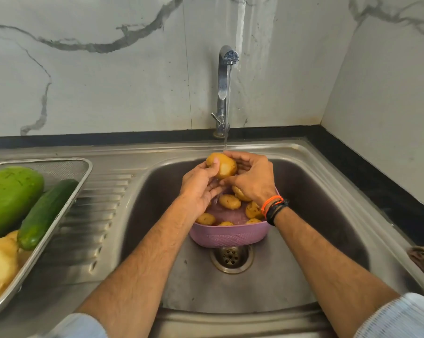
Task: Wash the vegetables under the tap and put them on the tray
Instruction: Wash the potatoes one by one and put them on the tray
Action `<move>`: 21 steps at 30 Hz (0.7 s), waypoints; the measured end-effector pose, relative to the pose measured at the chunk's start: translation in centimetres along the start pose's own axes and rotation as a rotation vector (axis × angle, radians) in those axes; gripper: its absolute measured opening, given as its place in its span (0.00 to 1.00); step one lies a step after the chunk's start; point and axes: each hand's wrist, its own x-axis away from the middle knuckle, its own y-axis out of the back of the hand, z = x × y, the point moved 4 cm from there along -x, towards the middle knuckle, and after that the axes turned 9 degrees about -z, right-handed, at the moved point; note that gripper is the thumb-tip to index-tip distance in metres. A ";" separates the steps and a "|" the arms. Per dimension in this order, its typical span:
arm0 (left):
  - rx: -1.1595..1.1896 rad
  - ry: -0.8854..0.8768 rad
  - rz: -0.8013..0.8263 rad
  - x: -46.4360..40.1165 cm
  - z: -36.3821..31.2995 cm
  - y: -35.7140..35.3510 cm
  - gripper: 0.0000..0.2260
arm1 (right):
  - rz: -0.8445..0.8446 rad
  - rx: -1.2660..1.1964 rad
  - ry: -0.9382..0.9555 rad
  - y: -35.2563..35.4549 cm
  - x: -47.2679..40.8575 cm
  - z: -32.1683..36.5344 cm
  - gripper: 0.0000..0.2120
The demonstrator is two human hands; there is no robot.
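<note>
A potato point(222, 169) is clasped by the left hand point(198, 189) and right hand point(251, 178) under the tap point(224, 89). Below, more potatoes are held in a pink basket point(226, 236) above the sink point(303, 203) drain. A cucumber point(46, 214) is laid on the tray point(84, 172) at left.

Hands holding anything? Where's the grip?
Both hold one potato under the tap: left hand grips its left side, right hand its right side.

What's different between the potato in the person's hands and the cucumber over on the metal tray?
The potato is yellow-brown and rounded; the cucumber is dark green and long. The potato is held by the left hand and right hand under the running tap, above the pink basket; the cucumber lies untouched on the tray, beside a large green vegetable. Both are whole and uncut.
</note>
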 end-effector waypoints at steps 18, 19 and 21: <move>0.094 -0.058 -0.016 -0.6 -0.2 0.5 0.08 | -0.087 0.162 0.027 0.3 -0.4 -0.5 0.20; 0.088 -0.060 -0.015 -0.6 -0.3 0.4 0.10 | -0.103 0.172 0.024 0.3 -0.3 -0.5 0.20; 0.067 -0.061 -0.010 -0.7 -0.1 0.4 0.12 | -0.105 0.173 0.022 0.2 -0.3 -0.5 0.19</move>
